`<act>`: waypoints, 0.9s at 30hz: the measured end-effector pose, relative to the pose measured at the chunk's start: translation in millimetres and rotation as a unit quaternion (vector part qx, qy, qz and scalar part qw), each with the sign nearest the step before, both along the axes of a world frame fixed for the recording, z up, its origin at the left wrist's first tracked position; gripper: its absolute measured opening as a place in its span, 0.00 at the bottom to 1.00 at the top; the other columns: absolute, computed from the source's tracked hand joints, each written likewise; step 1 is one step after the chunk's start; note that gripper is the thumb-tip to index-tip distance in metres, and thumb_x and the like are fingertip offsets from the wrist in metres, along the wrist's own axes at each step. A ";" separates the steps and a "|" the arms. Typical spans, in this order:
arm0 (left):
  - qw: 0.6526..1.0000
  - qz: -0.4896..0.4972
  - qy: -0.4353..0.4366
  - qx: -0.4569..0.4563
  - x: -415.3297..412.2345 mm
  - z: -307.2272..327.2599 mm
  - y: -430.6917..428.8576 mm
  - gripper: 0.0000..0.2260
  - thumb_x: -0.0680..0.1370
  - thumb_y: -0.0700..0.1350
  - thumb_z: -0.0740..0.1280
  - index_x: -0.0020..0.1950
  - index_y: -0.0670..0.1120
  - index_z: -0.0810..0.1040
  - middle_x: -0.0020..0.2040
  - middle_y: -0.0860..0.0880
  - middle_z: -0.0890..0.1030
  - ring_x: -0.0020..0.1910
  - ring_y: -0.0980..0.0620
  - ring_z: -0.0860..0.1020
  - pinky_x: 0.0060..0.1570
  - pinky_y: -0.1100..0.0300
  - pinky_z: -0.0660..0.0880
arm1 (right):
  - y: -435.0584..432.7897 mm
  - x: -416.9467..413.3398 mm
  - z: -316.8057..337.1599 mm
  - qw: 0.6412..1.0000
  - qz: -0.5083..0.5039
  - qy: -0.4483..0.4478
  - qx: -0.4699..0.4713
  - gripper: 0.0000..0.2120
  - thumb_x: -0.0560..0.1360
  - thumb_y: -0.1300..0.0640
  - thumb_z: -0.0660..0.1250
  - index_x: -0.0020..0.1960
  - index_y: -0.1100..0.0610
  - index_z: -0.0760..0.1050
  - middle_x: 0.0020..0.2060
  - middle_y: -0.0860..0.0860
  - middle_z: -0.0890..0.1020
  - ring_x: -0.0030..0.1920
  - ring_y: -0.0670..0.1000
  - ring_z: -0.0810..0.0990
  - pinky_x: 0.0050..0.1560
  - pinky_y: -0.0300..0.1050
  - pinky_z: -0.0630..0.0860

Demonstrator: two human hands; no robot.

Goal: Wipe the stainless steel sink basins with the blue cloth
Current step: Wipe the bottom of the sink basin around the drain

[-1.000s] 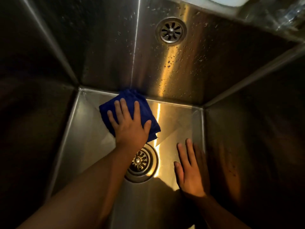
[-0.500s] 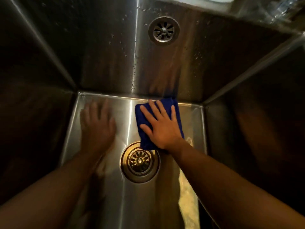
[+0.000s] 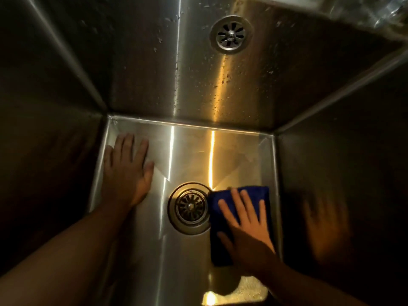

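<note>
My right hand point(image 3: 247, 226) lies flat with fingers straight and spread, pressing the folded dark-blue cloth point(image 3: 251, 192) onto the floor of the stainless steel sink basin point(image 3: 198, 155). Nothing curls round the cloth; palm and fingers alone pin it. The cloth sits in the lower right of the frame, its left edge touching the rim of the round metal drain strainer point(image 3: 189, 207), its right edge just beside the basin's right wall. My left hand point(image 3: 127, 171), also flat and holding nothing, rests on the floor at the left of the frame, near the left wall.

I judge this as mid-wipe of 1 basin's floor. Next the cloth needs dragging on toward the bottom of the frame under steady pressure, then over the droplet-speckled back wall point(image 3: 143, 74).

Against the frame 0.5 s back, the cloth has come from the floor's far edge, above the drain, down to the drain's right — my left hand has stayed about where it was.
</note>
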State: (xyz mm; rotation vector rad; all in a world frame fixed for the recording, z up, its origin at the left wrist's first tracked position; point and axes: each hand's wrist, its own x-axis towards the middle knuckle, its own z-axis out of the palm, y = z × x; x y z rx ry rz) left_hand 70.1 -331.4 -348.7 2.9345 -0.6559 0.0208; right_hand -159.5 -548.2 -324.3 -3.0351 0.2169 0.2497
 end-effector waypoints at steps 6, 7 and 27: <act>1.000 0.009 -0.015 -0.001 -0.4 -3.3 -0.4 0.25 0.77 0.54 0.54 0.74 0.50 0.63 0.74 0.41 0.62 0.74 0.41 0.58 0.72 0.43 0.54 | 77.1 48.0 3.6 1.000 0.021 -0.007 0.014 0.30 0.74 0.41 0.58 0.73 0.51 0.63 0.75 0.54 0.62 0.75 0.58 0.57 0.71 0.65 0.53; 1.000 0.008 -0.016 0.000 -0.1 -3.8 -0.5 0.25 0.77 0.54 0.54 0.74 0.50 0.63 0.74 0.41 0.62 0.74 0.41 0.58 0.71 0.43 0.55 | 85.6 54.8 3.5 0.999 0.031 -0.012 0.013 0.29 0.73 0.41 0.58 0.71 0.52 0.66 0.72 0.54 0.65 0.73 0.58 0.60 0.71 0.65 0.58; 0.999 0.000 -0.026 -0.025 -1.0 -3.6 -0.3 0.24 0.77 0.53 0.55 0.73 0.48 0.64 0.73 0.40 0.63 0.74 0.40 0.59 0.70 0.43 0.55 | 103.1 89.5 -3.6 0.991 -0.081 -0.101 -0.037 0.14 0.68 0.55 0.69 0.51 0.57 0.73 0.48 0.56 0.78 0.48 0.58 0.76 0.45 0.54 0.69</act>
